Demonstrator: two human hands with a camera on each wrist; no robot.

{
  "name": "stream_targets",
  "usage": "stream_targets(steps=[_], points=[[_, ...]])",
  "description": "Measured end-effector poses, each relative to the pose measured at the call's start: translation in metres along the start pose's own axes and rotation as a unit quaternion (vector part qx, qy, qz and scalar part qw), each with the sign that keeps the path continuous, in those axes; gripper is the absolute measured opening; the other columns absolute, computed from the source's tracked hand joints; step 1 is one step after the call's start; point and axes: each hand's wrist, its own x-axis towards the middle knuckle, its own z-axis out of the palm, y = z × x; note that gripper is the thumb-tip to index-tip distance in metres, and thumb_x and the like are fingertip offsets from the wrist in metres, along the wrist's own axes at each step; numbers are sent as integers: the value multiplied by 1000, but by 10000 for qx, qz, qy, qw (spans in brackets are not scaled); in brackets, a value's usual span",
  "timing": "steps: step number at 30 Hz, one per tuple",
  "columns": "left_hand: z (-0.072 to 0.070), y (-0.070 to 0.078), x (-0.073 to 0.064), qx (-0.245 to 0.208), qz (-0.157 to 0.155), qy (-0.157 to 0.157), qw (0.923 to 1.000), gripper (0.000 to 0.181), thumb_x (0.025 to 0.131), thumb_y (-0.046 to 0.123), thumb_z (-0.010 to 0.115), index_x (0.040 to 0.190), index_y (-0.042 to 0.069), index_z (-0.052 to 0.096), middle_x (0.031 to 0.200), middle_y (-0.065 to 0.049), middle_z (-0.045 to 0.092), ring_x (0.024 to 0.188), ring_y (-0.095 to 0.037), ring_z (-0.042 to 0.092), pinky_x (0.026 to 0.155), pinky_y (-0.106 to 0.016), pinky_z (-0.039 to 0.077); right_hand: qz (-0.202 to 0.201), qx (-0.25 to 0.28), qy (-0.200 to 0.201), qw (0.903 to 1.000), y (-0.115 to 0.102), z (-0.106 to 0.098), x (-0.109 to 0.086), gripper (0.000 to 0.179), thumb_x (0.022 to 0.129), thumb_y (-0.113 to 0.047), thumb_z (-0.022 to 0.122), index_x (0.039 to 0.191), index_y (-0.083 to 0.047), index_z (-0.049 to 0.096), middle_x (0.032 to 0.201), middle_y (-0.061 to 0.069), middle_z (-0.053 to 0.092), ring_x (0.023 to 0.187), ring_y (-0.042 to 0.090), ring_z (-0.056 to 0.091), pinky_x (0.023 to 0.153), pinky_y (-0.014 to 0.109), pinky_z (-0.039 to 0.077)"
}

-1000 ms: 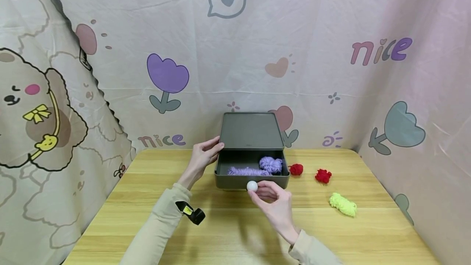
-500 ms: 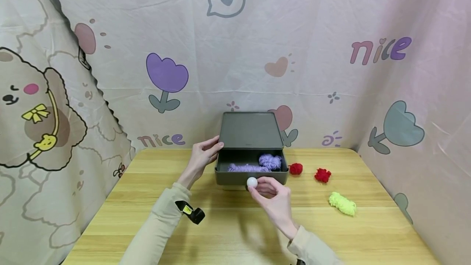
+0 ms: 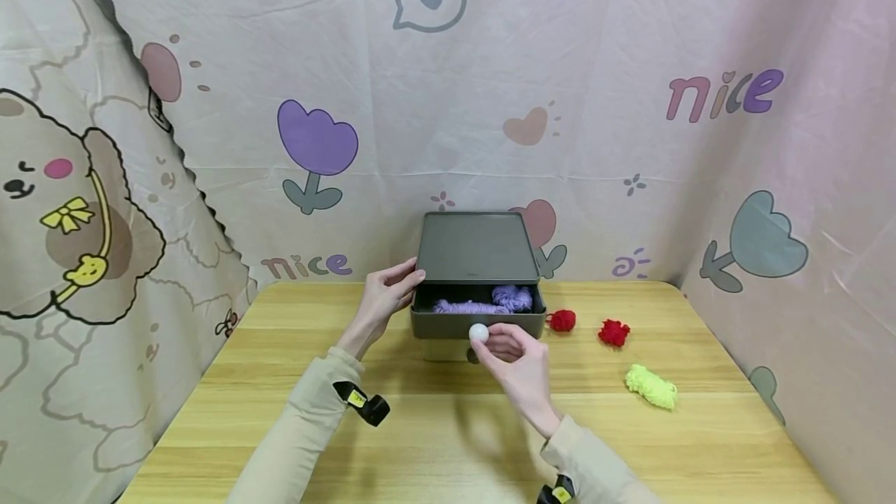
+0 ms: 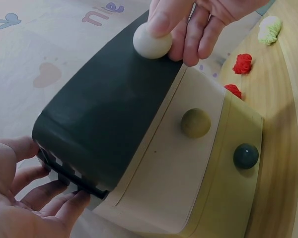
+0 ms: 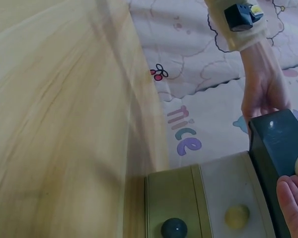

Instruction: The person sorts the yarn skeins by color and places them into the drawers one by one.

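A small drawer cabinet [image 3: 479, 249] with a dark green-grey top stands at the back of the table. Its dark top drawer [image 3: 437, 325] is partly pulled out and holds a skein of purple yarn [image 3: 467, 308] and a purple yarn ball [image 3: 513, 298]. My right hand [image 3: 516, 368] pinches that drawer's round white knob [image 4: 151, 43] between thumb and fingers. At the cabinet's left side, my left hand [image 3: 381, 295] grips the upper part, thumb at the top edge and fingers against the slotted side in the left wrist view.
Below are a whitish drawer [image 4: 161, 163] with a yellowish knob [image 4: 195, 123] and a yellow-green drawer [image 4: 228, 183] with a dark knob [image 4: 246, 156]. Two red yarn balls [image 3: 562, 321] and a bright yellow yarn skein [image 3: 652, 387] lie to the right. A printed curtain [image 3: 434, 99] hangs behind.
The top drawer has slid back further into the cabinet, along with my right hand on its knob. The opening above the purple yarn is narrower. My left hand stays in place.
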Motion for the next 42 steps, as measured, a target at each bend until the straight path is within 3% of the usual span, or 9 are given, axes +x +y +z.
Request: stream_targets(steps=[7, 13, 21, 25, 34, 42], points=[[0, 0, 0, -51, -25, 4, 10000, 51, 98, 21, 67, 146, 11, 54, 151, -13, 53, 101, 1, 61, 76, -12, 55, 369, -116, 101, 9992, -9, 4, 7, 23, 76, 5, 83, 95, 5, 71, 86, 24, 76, 72, 3, 71, 69, 17, 61], [-1, 0, 1, 59, 13, -36, 10000, 51, 98, 22, 66, 146, 12, 54, 152, -12, 52, 117, -10, 60, 82, -15, 56, 243, -54, 63, 9997, 3, 4, 14, 22, 78, -3, 85, 95, 0, 72, 85, 21, 77, 73, 2, 71, 70, 18, 61], [-1, 0, 0, 55, 63, -99, 9999, 51, 99, 20, 65, 147, 11, 52, 153, -12, 50, 133, -24, 53, 108, -41, 51, 191, -5, 56, 9998, 4, 5, 21, 22, 79, -3, 83, 96, 3, 71, 86, 24, 76, 72, 2, 71, 69, 18, 61], [0, 0, 0, -55, 73, -103, 9999, 51, 99, 18, 65, 147, 10, 52, 153, -14, 50, 135, -26, 52, 111, -48, 47, 182, -10, 44, 9998, 6, 5, 24, 22, 80, -4, 84, 96, 3, 71, 86, 24, 76, 73, 3, 71, 69, 17, 61], [-1, 0, 0, -60, 72, -154, 9998, 50, 100, 18, 63, 148, 9, 51, 155, -12, 48, 136, -23, 50, 111, -44, 48, 472, -67, 69, 9988, 7, 6, 30, 22, 80, -3, 84, 98, 2, 71, 91, 23, 77, 74, 3, 70, 71, 16, 60], [-1, 0, 0, -39, 45, -174, 9998, 51, 100, 18, 63, 148, 9, 51, 155, -12, 48, 132, -20, 53, 107, -36, 52, 823, -177, -8, 9965, 0, 7, 35, 25, 82, 3, 79, 103, 11, 68, 96, 31, 74, 77, 9, 70, 72, 16, 59]])
